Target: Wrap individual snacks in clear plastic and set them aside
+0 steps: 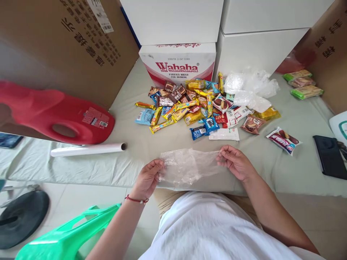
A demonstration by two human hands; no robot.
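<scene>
A clear thin plastic bag [189,166] is stretched between my two hands above the near edge of the cloth-covered table [284,169]. My left hand [148,177] pinches its left end with closed fingers; a red string circles that wrist. My right hand [235,161] pinches the right end. Just beyond the bag lies a pile of several wrapped snacks [195,106], with a white packet [224,134] closest to my right hand.
A roll of clear film [88,149] and a red plastic jug [54,115] lie at left. A Wahaha carton [177,65], white boxes and brown cartons stand behind. Crumpled plastic bags [251,88], a loose snack pack [284,140], green packets [303,85], a black phone [329,156]. A green stool [67,234] stands below.
</scene>
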